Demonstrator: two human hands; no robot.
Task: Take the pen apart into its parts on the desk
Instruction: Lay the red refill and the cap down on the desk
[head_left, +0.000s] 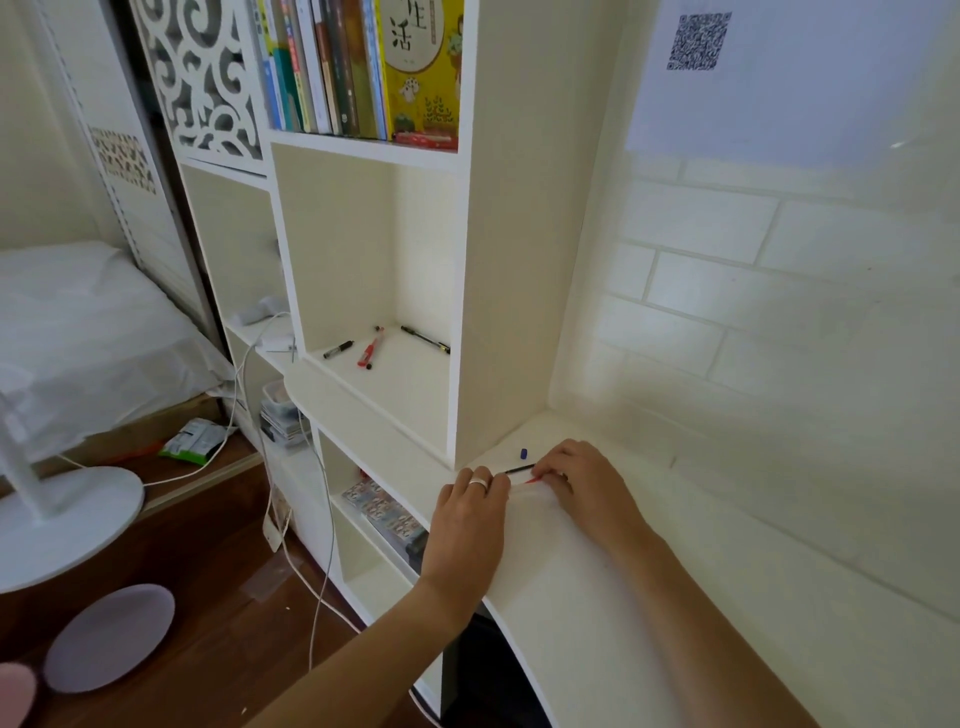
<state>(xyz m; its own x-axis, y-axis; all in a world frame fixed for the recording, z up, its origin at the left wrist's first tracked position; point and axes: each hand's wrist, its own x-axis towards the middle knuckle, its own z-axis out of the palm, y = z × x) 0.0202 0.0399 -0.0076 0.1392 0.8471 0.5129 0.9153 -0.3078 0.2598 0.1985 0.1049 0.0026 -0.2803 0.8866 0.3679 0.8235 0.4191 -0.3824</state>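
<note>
Pen parts (521, 470) sit between the two hands at the far left corner of the white surface (597, 597): a thin black rod runs from the left hand (470, 512) toward the right hand (582, 480), with a red bit showing at the right fingertips. Both grips are pinched on the pen, left fingers pressed together at one end, right fingers closed over the other. The left hand wears a white ring (479, 485). A small blue cap (523, 453) lies on the surface at twelve o'clock from the pen, just apart from it. Up at eleven o'clock, a shelf cubby (395, 395) holds three more pens. Higher still, a yellow book (423, 67) shows the character "活". At one o'clock, a QR code (698, 41) hangs on the wall; its content cannot be read.
</note>
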